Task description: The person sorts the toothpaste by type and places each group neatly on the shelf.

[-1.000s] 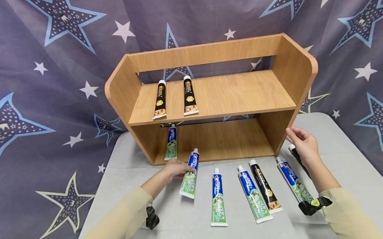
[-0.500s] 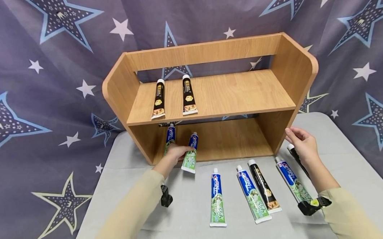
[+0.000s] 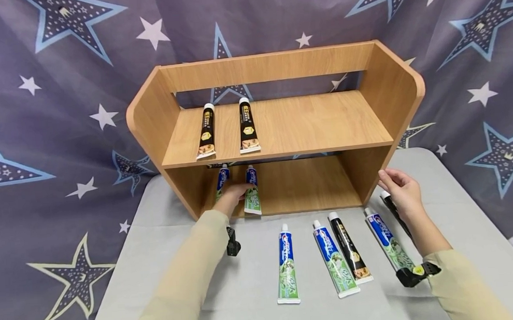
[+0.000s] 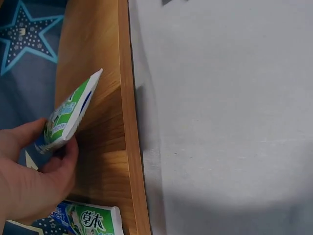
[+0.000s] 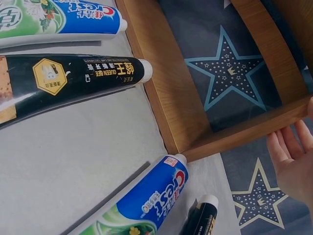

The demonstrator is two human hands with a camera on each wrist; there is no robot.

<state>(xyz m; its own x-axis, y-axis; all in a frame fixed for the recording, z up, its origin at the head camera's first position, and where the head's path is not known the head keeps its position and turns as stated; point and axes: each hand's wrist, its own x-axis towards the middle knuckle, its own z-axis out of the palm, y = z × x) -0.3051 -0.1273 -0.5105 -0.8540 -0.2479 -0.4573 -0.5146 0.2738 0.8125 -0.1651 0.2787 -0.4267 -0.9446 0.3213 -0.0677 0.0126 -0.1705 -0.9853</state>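
My left hand [image 3: 234, 194] reaches into the lower shelf and pinches a green-and-blue toothpaste tube [image 3: 253, 201] between thumb and fingers. In the left wrist view this tube [image 4: 68, 111] is tilted, its flat crimped end raised above the shelf board. Just left of it, a matching toothpaste tube [image 4: 93, 219] lies on the lower board, partly hidden by the hand in the head view. My right hand [image 3: 403, 193] grips the right side panel of the wooden shelf [image 3: 392, 90], with fingers [image 5: 288, 144] against its outer face.
Two black toothpaste tubes [image 3: 206, 132] lie on the upper board. On the grey table [image 3: 229, 297] in front are several tubes: a green-and-blue one [image 3: 287, 269] in the middle, a black one [image 3: 350, 249] beside another green-and-blue one [image 3: 335, 260], and two near my right wrist.
My left hand has carried the green-and-blue toothpaste tube forward from over the table into the lower shelf. My right hand keeps its hold on the side panel. The head view has shifted slightly.
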